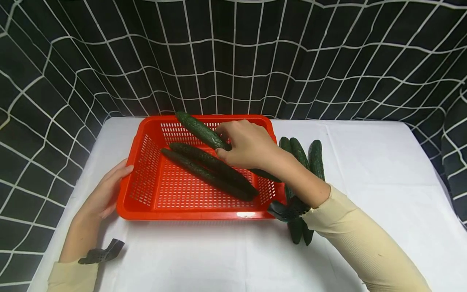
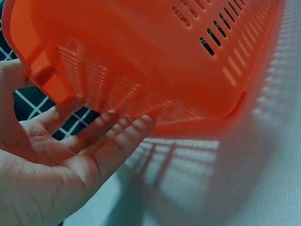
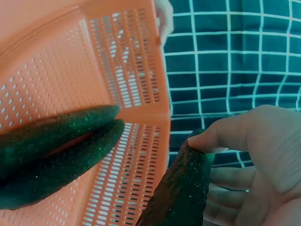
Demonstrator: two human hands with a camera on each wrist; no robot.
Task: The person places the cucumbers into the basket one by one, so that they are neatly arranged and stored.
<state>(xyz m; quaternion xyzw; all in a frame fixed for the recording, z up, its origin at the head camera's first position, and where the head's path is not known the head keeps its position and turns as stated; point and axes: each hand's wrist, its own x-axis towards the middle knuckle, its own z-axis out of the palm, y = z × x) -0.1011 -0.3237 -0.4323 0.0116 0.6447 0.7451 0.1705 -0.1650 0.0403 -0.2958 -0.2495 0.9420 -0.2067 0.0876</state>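
From my head, my right hand [image 1: 245,144] holds a long, dark-green cucumber [image 1: 200,129] slantwise over the red perforated plastic basket [image 1: 189,216], fingers curled round it, two similar cucumbers [image 1: 214,165] lying inside. At my left wrist, my left hand [image 2: 66,155] steadies the basket, thumb at the rim, near-straight fingers along the outer wall. At my right wrist, my thumb presses the cucumber; clearing the rim calls for firm grip.

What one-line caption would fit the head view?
Left hand holds a red basket; right hand grips a cucumber over it; other cucumbers lie inside and on the white cloth.
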